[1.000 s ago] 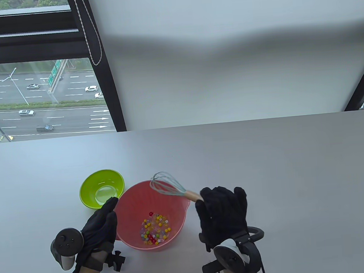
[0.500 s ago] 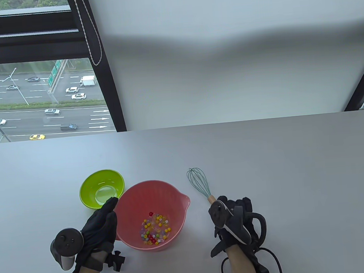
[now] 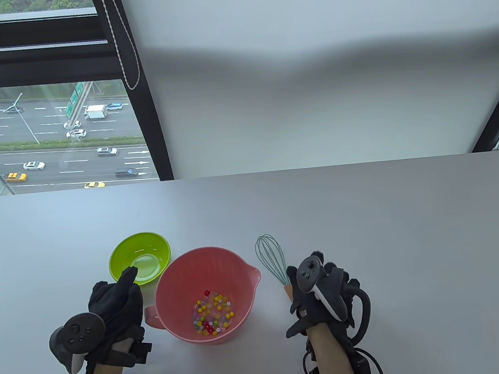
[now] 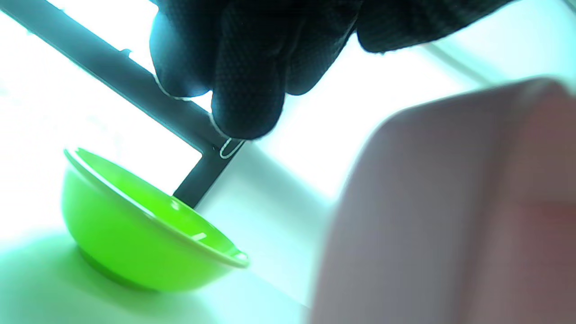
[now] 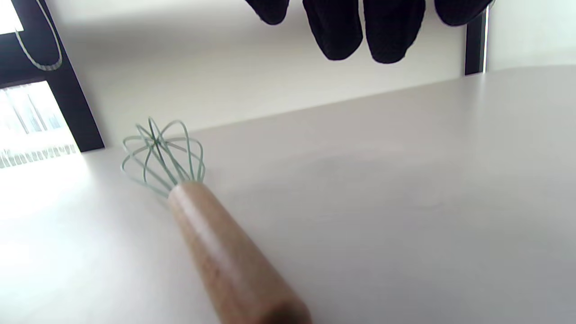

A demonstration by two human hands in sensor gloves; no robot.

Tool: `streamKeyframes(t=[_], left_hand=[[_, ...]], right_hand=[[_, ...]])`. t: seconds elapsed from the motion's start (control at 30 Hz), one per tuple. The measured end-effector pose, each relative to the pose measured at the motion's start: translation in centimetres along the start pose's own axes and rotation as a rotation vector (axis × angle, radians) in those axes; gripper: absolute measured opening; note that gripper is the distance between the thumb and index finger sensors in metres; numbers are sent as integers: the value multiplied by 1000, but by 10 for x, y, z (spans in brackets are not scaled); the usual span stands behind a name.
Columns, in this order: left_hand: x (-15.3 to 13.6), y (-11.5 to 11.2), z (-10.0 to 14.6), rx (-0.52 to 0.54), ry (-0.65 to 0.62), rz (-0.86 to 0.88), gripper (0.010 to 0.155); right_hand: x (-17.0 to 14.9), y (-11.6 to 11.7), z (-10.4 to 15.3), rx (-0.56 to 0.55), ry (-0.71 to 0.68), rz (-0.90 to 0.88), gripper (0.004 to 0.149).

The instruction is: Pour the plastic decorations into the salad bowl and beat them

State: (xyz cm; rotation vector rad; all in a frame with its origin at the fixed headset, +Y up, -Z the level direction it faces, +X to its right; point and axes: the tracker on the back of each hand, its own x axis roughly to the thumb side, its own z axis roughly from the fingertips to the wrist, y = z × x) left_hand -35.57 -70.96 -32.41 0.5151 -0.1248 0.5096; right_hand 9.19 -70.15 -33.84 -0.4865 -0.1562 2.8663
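The pink salad bowl [image 3: 169, 266] stands at the front middle of the table with several small coloured plastic decorations [image 3: 212, 313] in its bottom. To its right the whisk [image 3: 271, 256] lies flat on the table, teal wires pointing away and its wooden handle [image 5: 211, 234] toward me. My right hand [image 3: 322, 285] hovers over the handle's end; its fingers [image 5: 333, 31] hang above the table and hold nothing. My left hand [image 3: 113, 299] is left of the pink bowl's handle, apart from it, fingers [image 4: 243, 90] loose and empty. The pink bowl [image 4: 450, 216] fills the right of the left wrist view.
A small green bowl [image 3: 139, 258], its inside bare, stands just behind my left hand and touches nothing; its rim and side [image 4: 135, 234] show in the left wrist view. A window and a grey wall lie beyond the table's far edge [image 3: 248, 173].
My right hand carried the whisk out of the pink bowl, laid it on the table to the right and let go. My left hand came off the bowl and drew back to the left.
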Motion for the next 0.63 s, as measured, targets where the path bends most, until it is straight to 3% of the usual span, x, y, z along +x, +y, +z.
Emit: streamKeyframes(t=[0.1, 0.17, 0.3, 0.63], left_hand=[[5, 3, -1, -1, -57, -351, 56], [2, -2, -1, -66, -49, -431, 59], [-9, -16, -3, -187, -20, -429, 69], [-21, -27, -3, -276, 17, -410, 73]], right_hand=[[2, 11, 8, -277, -150, -30, 81], [3, 18, 11, -332, -212, 76, 82], [5, 29, 12, -257, -238, 107, 79], [2, 31, 13, -195, -247, 77, 80]])
